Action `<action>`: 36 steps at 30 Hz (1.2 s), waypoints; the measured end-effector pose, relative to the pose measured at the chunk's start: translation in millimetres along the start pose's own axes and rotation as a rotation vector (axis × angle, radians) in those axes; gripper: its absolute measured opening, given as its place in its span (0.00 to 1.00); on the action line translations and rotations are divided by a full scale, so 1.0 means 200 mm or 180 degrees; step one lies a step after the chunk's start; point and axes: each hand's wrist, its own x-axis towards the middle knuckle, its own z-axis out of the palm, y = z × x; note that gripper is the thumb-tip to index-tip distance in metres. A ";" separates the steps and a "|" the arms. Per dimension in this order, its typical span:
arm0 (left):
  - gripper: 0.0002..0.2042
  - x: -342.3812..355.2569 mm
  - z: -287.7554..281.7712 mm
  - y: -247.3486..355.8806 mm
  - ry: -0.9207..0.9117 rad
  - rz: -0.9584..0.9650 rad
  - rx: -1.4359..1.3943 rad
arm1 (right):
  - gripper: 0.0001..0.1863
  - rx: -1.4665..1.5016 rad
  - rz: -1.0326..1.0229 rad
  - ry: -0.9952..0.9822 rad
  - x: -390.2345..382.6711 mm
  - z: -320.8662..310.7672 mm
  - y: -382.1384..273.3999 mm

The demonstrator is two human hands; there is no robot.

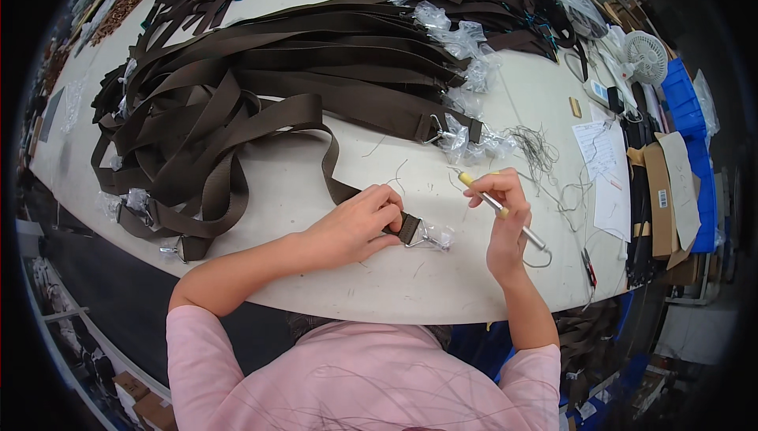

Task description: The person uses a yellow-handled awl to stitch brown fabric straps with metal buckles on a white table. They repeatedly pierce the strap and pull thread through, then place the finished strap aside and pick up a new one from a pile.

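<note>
My left hand pinches the end of a dark brown webbing strap. A metal buckle at that end is partly wrapped in clear plastic. From my fingers the strap loops back left into the pile. My right hand is closed around a slim pen-shaped tool with a yellow and silver barrel. Its thin tip points up and left, apart from the strap. What kind of tool it is I cannot make out.
Many brown straps with plastic-wrapped metal ends lie across the table. Loose threads tangle at the right. Nearby are papers, red-and-black snips, a white fan, a cardboard box and a blue bin.
</note>
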 end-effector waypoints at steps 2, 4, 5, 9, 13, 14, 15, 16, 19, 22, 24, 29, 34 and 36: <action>0.10 -0.01 -0.02 -0.01 0.0031 0.0072 -0.0045 | 0.39 0.0869 0.0698 -0.0172 -0.01 0.02 -0.01; 0.09 -0.01 -0.02 0.00 0.0066 0.0180 0.0037 | 0.39 0.1279 0.1423 -0.0006 -0.04 0.12 -0.02; 0.08 -0.01 -0.02 0.01 0.0085 0.0233 0.0077 | 0.37 0.1175 0.1511 -0.0138 -0.06 0.14 -0.01; 0.07 -0.01 -0.01 0.02 0.0174 0.0345 0.0146 | 0.28 0.0987 0.1785 -0.0283 -0.13 0.21 0.03; 0.07 -0.01 -0.01 0.01 0.0176 0.0325 0.0339 | 0.27 0.1075 0.2004 -0.0219 -0.14 0.22 0.03; 0.08 -0.02 0.00 0.02 0.0188 0.0330 0.0398 | 0.27 0.1047 0.1968 -0.0221 -0.14 0.23 0.04; 0.08 -0.02 0.00 0.02 0.0198 0.0348 0.0458 | 0.27 0.1058 0.1975 -0.0233 -0.14 0.23 0.04; 0.08 -0.02 0.00 0.02 0.0210 0.0366 0.0477 | 0.27 0.1070 0.1981 -0.0245 -0.15 0.23 0.06; 0.08 -0.01 0.01 0.01 0.0243 0.0398 0.0512 | 0.27 0.1118 0.1982 -0.0246 -0.15 0.23 0.07; 0.08 -0.01 0.00 0.02 0.0252 0.0380 0.0492 | 0.27 0.1169 0.1969 -0.0249 -0.15 0.23 0.08; 0.08 -0.01 0.00 0.01 0.0242 0.0377 0.0484 | 0.26 0.1158 0.1965 -0.0266 -0.15 0.23 0.08; 0.07 -0.01 0.00 0.01 0.0241 0.0377 0.0518 | 0.27 0.1120 0.1969 -0.0250 -0.15 0.24 0.08; 0.08 0.00 0.01 -0.02 0.0335 -0.0233 -0.0373 | 0.29 0.1111 0.1937 -0.0011 -0.11 0.20 0.07; 0.10 0.02 0.02 -0.04 0.0614 -0.0788 -0.1671 | 0.28 0.1369 0.1772 0.0336 -0.08 0.18 0.08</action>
